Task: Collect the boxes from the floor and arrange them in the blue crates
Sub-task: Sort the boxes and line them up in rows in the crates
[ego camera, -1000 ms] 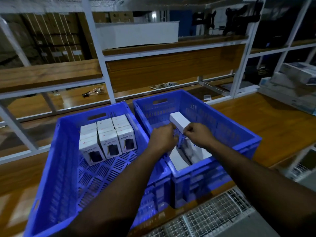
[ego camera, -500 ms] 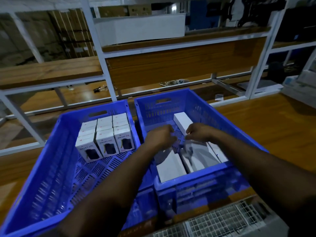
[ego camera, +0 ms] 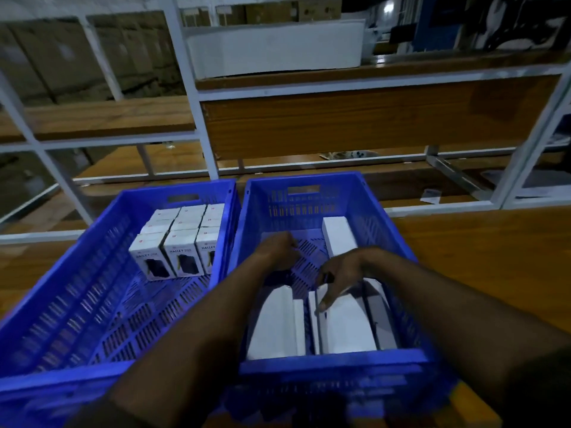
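Two blue crates stand side by side on a wooden bench. The left crate (ego camera: 173, 194) holds several upright white printed boxes (ego camera: 180, 242) packed at its far end. In the right crate (ego camera: 309, 179), one plain white box (ego camera: 338, 239) lies at the far right and more white boxes (ego camera: 275, 325) lie at the near end. My left hand (ego camera: 278, 251) hovers over the right crate's bare floor, fingers loosely curled, with nothing in it. My right hand (ego camera: 343, 273) reaches down, its fingertips touching the edge of a near white box (ego camera: 346, 325).
A white metal rack with wooden shelves (ego camera: 355, 118) rises right behind the crates. A long white carton (ego camera: 275, 47) lies on its upper shelf. Bare wooden bench top (ego camera: 479, 257) stretches to the right of the crates. Brown cartons are stacked at the far left.
The white box that both hands held now lies at the far right of the right crate. Both hands have let go. My right hand has dropped to the near boxes.
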`<action>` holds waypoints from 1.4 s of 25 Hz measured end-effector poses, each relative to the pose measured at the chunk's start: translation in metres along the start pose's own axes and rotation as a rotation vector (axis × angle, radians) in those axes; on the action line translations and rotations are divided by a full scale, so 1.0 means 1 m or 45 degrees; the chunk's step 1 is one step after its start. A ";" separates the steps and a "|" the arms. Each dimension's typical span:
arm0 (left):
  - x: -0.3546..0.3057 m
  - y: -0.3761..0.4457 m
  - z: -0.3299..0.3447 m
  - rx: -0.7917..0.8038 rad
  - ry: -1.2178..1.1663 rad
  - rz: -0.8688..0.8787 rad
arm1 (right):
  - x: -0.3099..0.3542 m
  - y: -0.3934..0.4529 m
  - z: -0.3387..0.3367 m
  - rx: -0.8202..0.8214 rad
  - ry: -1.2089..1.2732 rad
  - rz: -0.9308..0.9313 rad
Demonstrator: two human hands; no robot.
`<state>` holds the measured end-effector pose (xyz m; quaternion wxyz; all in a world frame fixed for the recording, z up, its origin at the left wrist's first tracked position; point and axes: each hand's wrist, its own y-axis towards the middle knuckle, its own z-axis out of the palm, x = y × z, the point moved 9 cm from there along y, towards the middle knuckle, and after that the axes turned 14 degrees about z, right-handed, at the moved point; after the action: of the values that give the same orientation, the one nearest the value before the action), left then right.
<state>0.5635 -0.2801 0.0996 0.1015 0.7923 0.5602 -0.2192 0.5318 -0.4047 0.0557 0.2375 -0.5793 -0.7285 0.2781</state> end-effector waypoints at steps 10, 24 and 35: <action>0.024 -0.012 -0.015 -0.215 -0.387 -0.113 | 0.008 -0.002 0.000 0.083 0.123 -0.120; 0.023 -0.015 -0.018 -0.403 -1.111 -0.212 | -0.064 -0.013 -0.099 -0.384 1.265 0.080; 0.013 0.009 -0.010 -0.483 -1.759 -0.486 | -0.031 -0.003 -0.072 -0.314 2.061 0.016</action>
<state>0.5782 -0.2684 0.1019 0.5262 0.3315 0.5251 -0.5809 0.5843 -0.4260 0.1103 0.6227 -0.6269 -0.3536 -0.3070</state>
